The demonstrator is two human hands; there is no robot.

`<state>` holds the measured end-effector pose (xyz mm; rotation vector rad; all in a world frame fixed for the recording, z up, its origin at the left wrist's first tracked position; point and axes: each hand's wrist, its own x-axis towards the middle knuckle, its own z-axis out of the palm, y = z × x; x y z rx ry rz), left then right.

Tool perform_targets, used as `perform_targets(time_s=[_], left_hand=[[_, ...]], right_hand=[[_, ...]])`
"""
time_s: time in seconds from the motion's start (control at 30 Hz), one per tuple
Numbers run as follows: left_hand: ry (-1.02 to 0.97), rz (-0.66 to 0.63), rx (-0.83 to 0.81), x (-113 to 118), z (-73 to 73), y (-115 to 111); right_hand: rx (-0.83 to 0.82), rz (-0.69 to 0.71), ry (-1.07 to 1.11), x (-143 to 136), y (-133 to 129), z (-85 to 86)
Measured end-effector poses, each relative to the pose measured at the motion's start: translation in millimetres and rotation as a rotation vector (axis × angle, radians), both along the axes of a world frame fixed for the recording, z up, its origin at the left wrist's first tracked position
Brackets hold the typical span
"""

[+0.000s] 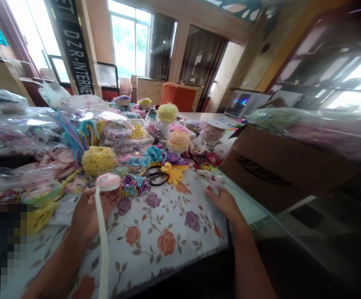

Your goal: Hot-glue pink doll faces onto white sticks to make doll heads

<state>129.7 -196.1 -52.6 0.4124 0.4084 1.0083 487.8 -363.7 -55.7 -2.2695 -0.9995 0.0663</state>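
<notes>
Holding pink piece [108, 181] in curled fingers of left hand [87, 205], just beside bag of small colourful rings [135, 185], over floral cloth [155, 224]. Looking part-assembled at best, with pale strip [102, 234] hanging off it and running out of view. Can't tell if glued on or just touching, or how much left. Gripping what looks like glue gun [210, 177] in right hand [228, 205], well apart from pink piece.

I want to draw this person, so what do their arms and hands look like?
Both forearms are bare, with no sleeves in view. The left hand and right hand wear no gloves, and I see no watch or bracelet. Rings or nail colour are too blurry to tell.
</notes>
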Motion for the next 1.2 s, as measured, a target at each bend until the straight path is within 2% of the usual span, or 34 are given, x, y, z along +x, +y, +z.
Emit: perform_targets(time_s=[0.07, 0.13, 0.2, 0.23, 0.3, 0.4, 0.47, 0.57, 0.67, 0.73, 0.93, 1.13, 1.2], left_hand=[[-0.011, -0.009, 0.008, 1, -0.6, -1], [-0.022, -0.020, 0.023, 2, -1.6, -1], [-0.035, -0.025, 0.053, 3, -2.9, -1], [-0.039, -0.022, 0.067, 3, -3.4, -1], [-0.036, -0.013, 0.093, 4, -4.2, -1], [0.008, 0.010, 0.127, 4, -4.4, -1], [0.058, 0.038, 0.153, 4, -3.8, -1], [0.132, 0.096, 0.202, 3, -1.3, -1], [0.185, 0.138, 0.245, 3, 2.9, -2], [0.206, 0.158, 0.260, 3, 5.5, -3], [0.232, 0.201, 0.265, 4, 4.4, -2], [0.220, 0.195, 0.270, 4, -3.7, 1], [0.202, 0.186, 0.248, 5, -4.5, 1]], right_hand=[[-0.067, 0.007, -0.076, -10, -17, 1.4], [-0.254, -0.060, -0.305, -25, -34, 4.3], [-0.191, -0.046, -0.383, -47, -43, 11.7], [-0.097, 0.031, -0.354, -60, -43, 17.7], [0.061, 0.295, -0.161, -92, -33, 34.1], [0.103, 0.672, 0.259, -139, 1, 60.6], [0.151, 0.781, 0.451, -163, 26, 72.6], [0.084, 0.855, 0.588, -189, 54, 79.1], [-0.006, 0.877, 0.473, -204, 67, 76.1], [-0.002, 0.871, 0.392, -209, 72, 71.2], [0.159, 0.862, 0.459, -205, 82, 49.5], [0.358, 0.817, 0.080, -200, 84, 28.8], [0.389, 0.809, 0.013, -200, 84, 25.4]])
